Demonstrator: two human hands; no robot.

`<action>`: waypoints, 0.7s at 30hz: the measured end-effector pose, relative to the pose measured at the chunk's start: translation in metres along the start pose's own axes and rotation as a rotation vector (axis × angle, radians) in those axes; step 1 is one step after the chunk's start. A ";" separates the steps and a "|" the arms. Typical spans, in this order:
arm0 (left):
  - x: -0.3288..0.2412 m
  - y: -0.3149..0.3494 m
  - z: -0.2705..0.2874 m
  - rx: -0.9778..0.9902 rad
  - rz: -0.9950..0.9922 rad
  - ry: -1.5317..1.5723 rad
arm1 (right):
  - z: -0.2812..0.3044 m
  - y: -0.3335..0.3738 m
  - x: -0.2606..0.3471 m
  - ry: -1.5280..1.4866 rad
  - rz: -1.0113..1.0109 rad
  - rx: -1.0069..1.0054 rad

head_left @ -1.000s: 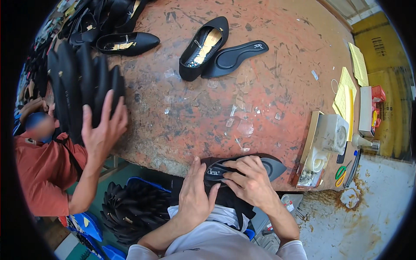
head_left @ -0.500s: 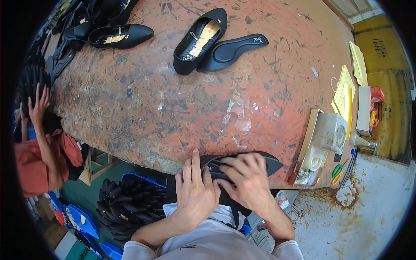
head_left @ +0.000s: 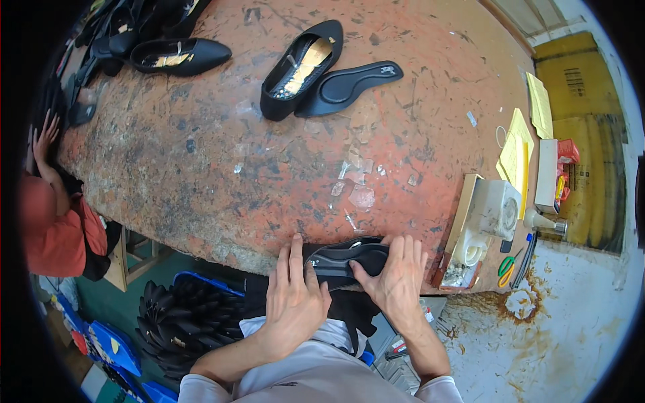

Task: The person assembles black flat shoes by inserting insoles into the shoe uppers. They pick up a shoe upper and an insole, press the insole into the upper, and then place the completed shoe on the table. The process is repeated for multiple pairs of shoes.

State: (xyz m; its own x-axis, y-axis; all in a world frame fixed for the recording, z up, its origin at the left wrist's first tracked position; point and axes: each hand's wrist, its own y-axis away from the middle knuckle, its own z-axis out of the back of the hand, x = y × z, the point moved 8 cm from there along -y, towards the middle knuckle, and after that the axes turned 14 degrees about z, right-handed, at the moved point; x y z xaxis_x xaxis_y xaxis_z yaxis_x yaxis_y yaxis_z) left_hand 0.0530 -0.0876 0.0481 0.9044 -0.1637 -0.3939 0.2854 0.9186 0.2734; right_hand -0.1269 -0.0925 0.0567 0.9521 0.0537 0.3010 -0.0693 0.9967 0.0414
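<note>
A black flat shoe (head_left: 346,245) lies sideways at the table's near edge, its opening up and a black insole (head_left: 336,265) showing inside. My left hand (head_left: 295,302) cups its heel end, index and middle fingers stretched along the outside and the thumb at the near side. Around the toe end my right hand (head_left: 396,282) is wrapped, its thumb pressing inside the opening and its fingers over the far side. That hand hides the toe. Farther up the table stand another black shoe (head_left: 295,80) with a pale lining and, beside it, a loose black insole (head_left: 349,87).
More black shoes (head_left: 181,55) sit at the far left, near a co-worker in a red shirt (head_left: 54,228). Below the table is a heap of black pieces (head_left: 181,322). At right are a wooden tray (head_left: 463,221), yellow papers (head_left: 514,154) and scissors (head_left: 505,270).
My right hand has shifted from over the shoe's opening to its toe end, fingers now around the far side. The left hand stays at the heel. The co-worker has leaned in.
</note>
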 end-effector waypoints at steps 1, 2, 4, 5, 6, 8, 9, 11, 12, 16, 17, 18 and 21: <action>-0.002 -0.003 0.007 0.023 -0.060 0.006 | 0.000 -0.004 -0.001 -0.024 0.042 0.014; -0.005 -0.006 0.012 0.048 -0.122 0.012 | 0.003 -0.009 -0.006 -0.048 0.082 0.028; -0.015 0.006 0.008 0.158 -0.319 0.022 | 0.015 -0.022 -0.009 -0.100 0.186 0.038; -0.021 0.014 0.005 0.214 -0.421 0.027 | 0.018 -0.028 -0.013 -0.120 0.175 0.026; -0.035 0.024 -0.005 0.030 -0.578 0.005 | 0.018 -0.033 -0.015 -0.139 0.172 0.024; -0.051 0.019 -0.028 0.004 -0.474 0.164 | 0.029 -0.029 0.005 -0.126 0.174 0.041; -0.052 0.007 -0.038 0.030 -0.377 0.261 | 0.020 -0.005 0.018 -0.131 0.134 0.087; -0.047 0.000 -0.078 0.204 -0.288 0.166 | 0.010 0.054 0.053 -0.009 0.180 0.162; -0.049 0.002 -0.094 0.305 -0.258 0.138 | 0.009 0.062 0.062 -0.070 0.134 0.196; -0.057 -0.006 -0.080 0.146 -0.320 0.189 | -0.026 0.023 0.029 -0.107 0.048 0.097; -0.062 -0.011 -0.074 0.194 -0.295 0.166 | -0.026 0.012 0.026 -0.135 0.020 0.102; -0.063 -0.014 -0.074 0.209 -0.283 0.152 | -0.024 0.001 0.023 -0.160 -0.005 0.107; -0.059 -0.014 -0.084 0.187 -0.259 0.184 | -0.023 0.031 0.048 -0.120 0.066 0.098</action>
State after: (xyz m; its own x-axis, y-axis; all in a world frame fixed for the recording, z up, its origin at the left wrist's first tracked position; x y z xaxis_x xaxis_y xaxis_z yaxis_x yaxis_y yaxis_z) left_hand -0.0307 -0.0604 -0.0068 0.7273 -0.2996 -0.6175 0.5658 0.7709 0.2925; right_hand -0.0769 -0.0579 0.0507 0.9026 0.1058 0.4172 -0.1649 0.9803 0.1082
